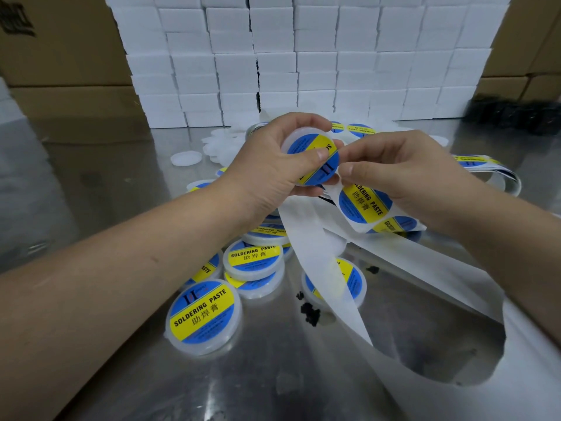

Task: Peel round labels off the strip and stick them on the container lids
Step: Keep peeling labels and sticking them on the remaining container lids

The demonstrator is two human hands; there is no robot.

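Two hands curled, left hand (267, 168) gripping lid (314, 161); right hand (406, 177) pinching strip (364, 205)

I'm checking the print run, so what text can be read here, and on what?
"SOLDERING PASTE" and "助焊膏": yellow band of the nearest lid label, and of the strip label held by the right hand.
Label on the container in the left hand: mostly covered by the thumb.
Small print on blue areas, and the cardboard box print: too blurred.

Steel table (121, 192) under labelled containers (203, 317), label strip (425, 268).
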